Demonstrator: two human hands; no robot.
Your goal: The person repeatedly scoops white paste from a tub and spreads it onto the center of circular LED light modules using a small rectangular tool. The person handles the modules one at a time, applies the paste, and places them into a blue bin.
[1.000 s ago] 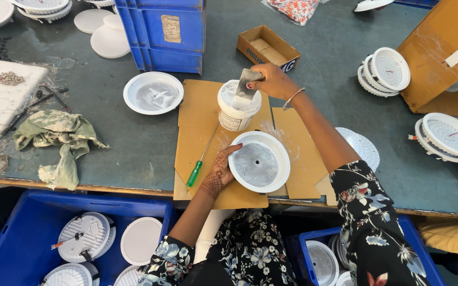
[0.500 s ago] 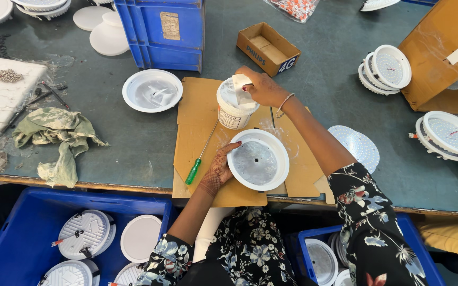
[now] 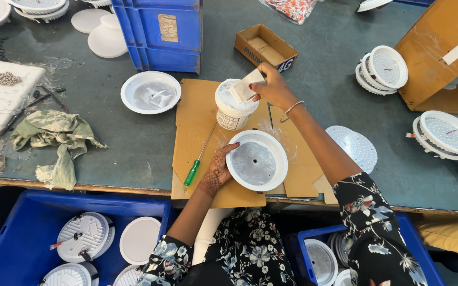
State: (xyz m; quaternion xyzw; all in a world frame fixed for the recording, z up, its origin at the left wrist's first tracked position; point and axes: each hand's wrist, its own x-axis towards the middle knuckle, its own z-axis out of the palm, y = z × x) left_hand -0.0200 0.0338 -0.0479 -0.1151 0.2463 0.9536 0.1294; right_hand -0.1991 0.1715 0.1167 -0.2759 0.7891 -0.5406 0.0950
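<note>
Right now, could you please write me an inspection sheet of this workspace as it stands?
Surface: grey-green table with flattened cardboard sheets under the work.
Job's things: round white lamp housing on the cardboard; white tub behind it; a flat white scraper over the tub's mouth.
Clutter: green-handled screwdriver, crumpled green rag, small open carton, an empty white housing, stacked finished lamps.
Hands: left hand steadies the housing's rim; right hand holds the scraper at the tub.
Cables: short lead on a lamp in the blue crate.
Surroundings: blue bin at the back, cardboard box on the right.
</note>
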